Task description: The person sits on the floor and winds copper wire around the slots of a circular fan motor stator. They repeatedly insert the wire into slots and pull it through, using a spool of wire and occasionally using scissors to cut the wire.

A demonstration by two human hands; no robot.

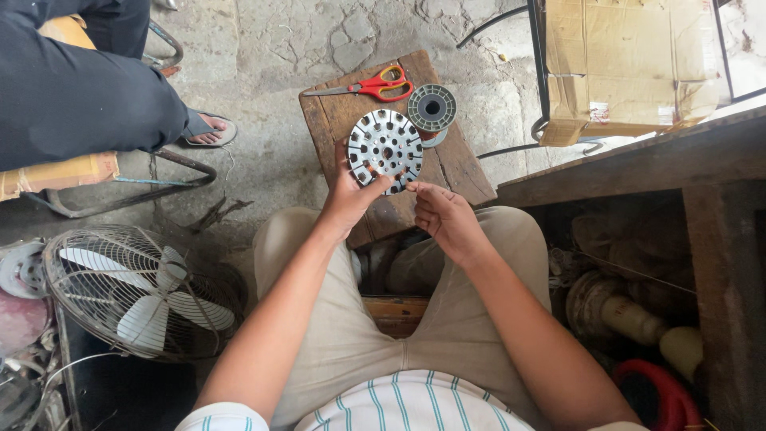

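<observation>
- The left hand is gripping the near-left rim of a round slotted metal disc, fingers closed on its edge, holding it up over the wooden stool's near edge.
- The right hand is curling loosely just beside the disc's lower right rim, fingertips pinched together; what they are pinching is too small to tell.
- Farther back on the stool, a wire spool is lying near the far right edge, with red-handled scissors along the far edge.
</observation>
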